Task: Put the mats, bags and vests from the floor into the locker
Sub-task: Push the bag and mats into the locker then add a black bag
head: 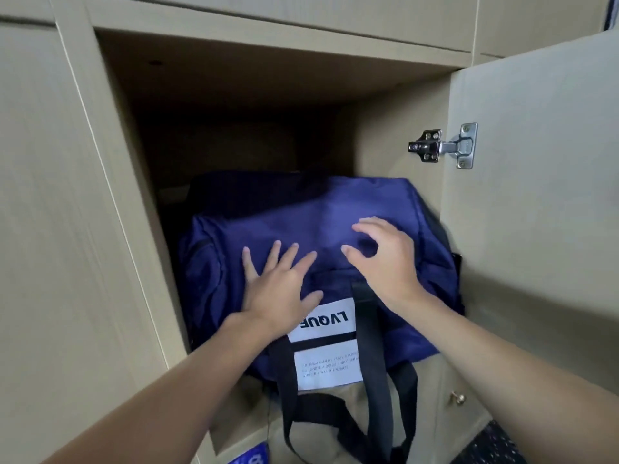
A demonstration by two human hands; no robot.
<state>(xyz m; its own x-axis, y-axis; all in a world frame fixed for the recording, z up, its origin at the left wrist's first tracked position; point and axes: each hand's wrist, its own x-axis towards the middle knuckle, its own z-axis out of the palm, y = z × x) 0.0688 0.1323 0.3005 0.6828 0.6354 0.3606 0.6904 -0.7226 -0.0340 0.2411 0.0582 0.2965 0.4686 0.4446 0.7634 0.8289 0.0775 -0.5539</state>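
A dark blue duffel bag (301, 216) with a white label and black straps fills the lower part of an open locker compartment (234, 105), its front end sticking out past the opening. My left hand (278, 289) lies flat on the bag's front, fingers spread. My right hand (385, 259) hovers just above the bag's top right with the fingers loosely curled and holding nothing. The black handles (371, 380) hang down in front of the locker below. The back of the compartment is dark.
The beige locker door (536, 169) stands swung out on the right, with a metal hinge (442, 147). Closed beige locker fronts (50, 229) surround the compartment. A small brass knob (457, 398) sits on the lower door. Dark speckled floor (485, 443) shows at the bottom right.
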